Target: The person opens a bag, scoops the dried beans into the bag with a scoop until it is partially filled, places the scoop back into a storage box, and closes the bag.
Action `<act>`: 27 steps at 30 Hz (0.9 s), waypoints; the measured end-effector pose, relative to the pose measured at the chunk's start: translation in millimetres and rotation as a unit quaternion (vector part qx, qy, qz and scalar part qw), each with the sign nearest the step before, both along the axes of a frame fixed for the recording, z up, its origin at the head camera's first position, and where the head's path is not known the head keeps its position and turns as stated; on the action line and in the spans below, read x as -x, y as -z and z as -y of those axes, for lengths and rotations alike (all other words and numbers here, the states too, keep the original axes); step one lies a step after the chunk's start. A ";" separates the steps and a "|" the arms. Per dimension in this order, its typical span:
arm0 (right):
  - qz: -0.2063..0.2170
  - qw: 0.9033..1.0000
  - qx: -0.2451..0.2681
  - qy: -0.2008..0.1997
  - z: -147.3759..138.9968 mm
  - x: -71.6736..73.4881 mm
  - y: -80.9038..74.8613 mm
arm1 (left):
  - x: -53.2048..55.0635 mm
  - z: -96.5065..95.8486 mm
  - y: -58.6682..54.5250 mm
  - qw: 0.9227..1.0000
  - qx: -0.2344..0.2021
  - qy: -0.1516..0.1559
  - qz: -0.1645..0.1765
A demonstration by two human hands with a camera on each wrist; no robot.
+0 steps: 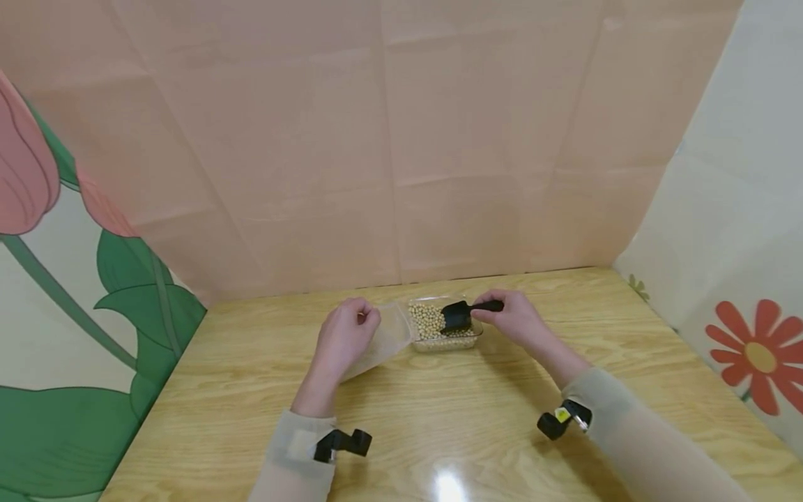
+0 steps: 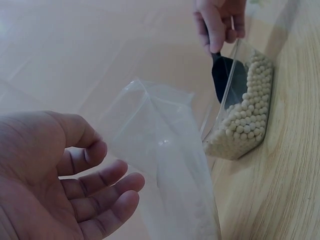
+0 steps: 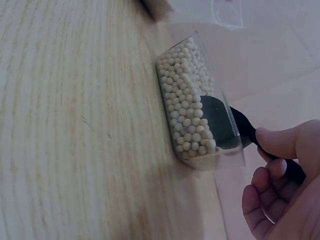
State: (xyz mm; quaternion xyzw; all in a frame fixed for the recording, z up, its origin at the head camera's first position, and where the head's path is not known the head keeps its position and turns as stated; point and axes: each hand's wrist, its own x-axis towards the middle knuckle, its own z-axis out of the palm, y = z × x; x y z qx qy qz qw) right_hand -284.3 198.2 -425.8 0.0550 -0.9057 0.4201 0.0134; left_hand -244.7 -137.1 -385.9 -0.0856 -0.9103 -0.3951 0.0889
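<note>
My left hand (image 1: 343,331) pinches the rim of a clear plastic bag (image 1: 390,336) between thumb and index finger, while its other fingers curl loosely. In the left wrist view, pale round shapes show faintly low in the bag (image 2: 175,150). To the bag's right stands a clear rectangular container (image 1: 447,345) filled with cream-coloured round beads (image 3: 187,100). My right hand (image 1: 511,317) grips the handle of a small black scoop (image 1: 456,317) from the right. The scoop's blade (image 3: 216,122) is inside the container, partly among the beads.
A wood-grain tabletop (image 1: 401,418) lies under everything. Behind it hangs a creased pinkish sheet (image 1: 389,139). Panels with a painted tulip (image 1: 25,160) and a red flower (image 1: 759,355) flank the table. Each sleeve carries a black wrist mount (image 1: 341,444).
</note>
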 end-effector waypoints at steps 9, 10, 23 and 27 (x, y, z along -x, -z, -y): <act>0.037 0.997 0.065 0.014 3.7 1.4 17.7 | -1.8 1.8 -0.6 1.000 -0.004 0.004 0.003; 0.041 0.996 0.073 0.011 4.4 2.2 19.9 | -2.0 2.4 -0.5 1.000 -0.004 0.002 0.002; 0.040 0.993 0.109 0.021 12.6 6.2 39.7 | 0.5 4.7 1.6 1.000 -0.003 0.001 0.006; 0.049 0.991 0.124 0.031 15.3 6.9 43.4 | 1.4 5.5 2.0 1.000 -0.005 0.001 0.005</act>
